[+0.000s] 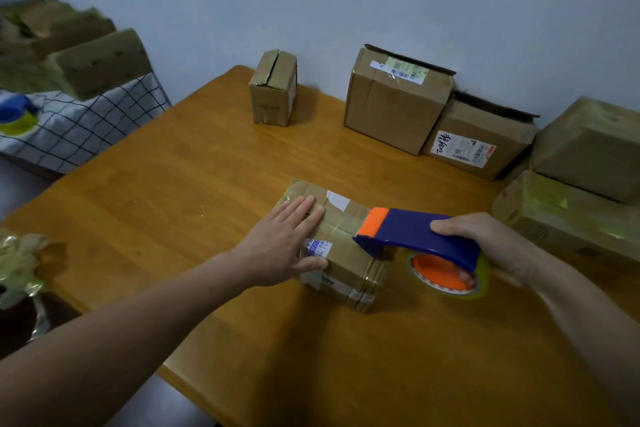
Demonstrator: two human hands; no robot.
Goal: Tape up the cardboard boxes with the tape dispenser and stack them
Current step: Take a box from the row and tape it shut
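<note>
My left hand (291, 239) lies flat on the top of the small cardboard box (349, 263), fingers straight and close together, pressing the flaps down near its left side. My right hand (485, 243) is curled round the handle of the blue tape dispenser (412, 230), thumb on top and fingers tucked under by the orange-cored tape roll (446, 276). The dispenser's orange nose rests on the box top at its right edge, in line with the seam, while the roll hangs off the side just above the desk (173, 201).

I judge that I am in the middle of taping this box, which sits near the middle of the desk. Glossy tape shows on its top, but I cannot tell whether the strip is cut or joined to the roll. The next move calls for firm pressure from the flat hand so the box does not slide, and a steady pull of the dispenser along the seam, then a tilt to bite the blade through the tape.

Along the wall wait a small upright box (273, 90) with a split top, a larger box (394, 100) with its flap raised, and beside it a labelled box (478, 139), also open. At the far right two taped boxes (588, 146) sit one on the other; that looks like the stack to join. To the left, more boxes (100, 62) rest on a bed (86, 128).
</note>
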